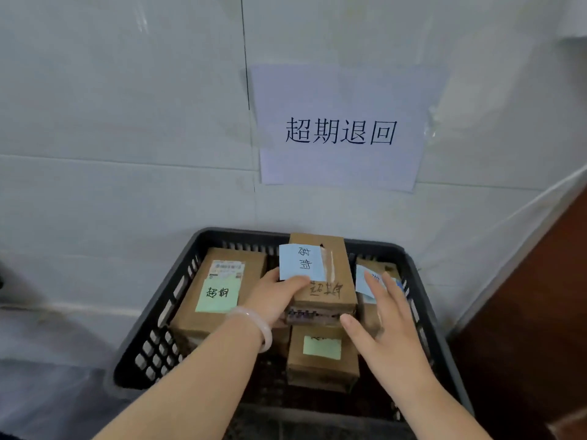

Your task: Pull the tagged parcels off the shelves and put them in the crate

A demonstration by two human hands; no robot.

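I am judging the job well along: my left hand [276,296] is gripping the blue-tagged parcel [330,292] atop three other parcels [219,293] lying in the crate [152,315], my right hand [387,325] is hovering beside it with fingers spread, and the shelves are sitting out of view.

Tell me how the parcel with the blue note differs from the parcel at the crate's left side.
The blue-note parcel sits highest in the crate; the left parcel lies lower. It bears a blue note; the left parcel bears a green note below a printed label. The left hand grips the blue-note parcel; no hand holds the left parcel. Both are brown cardboard boxes with handwritten notes.
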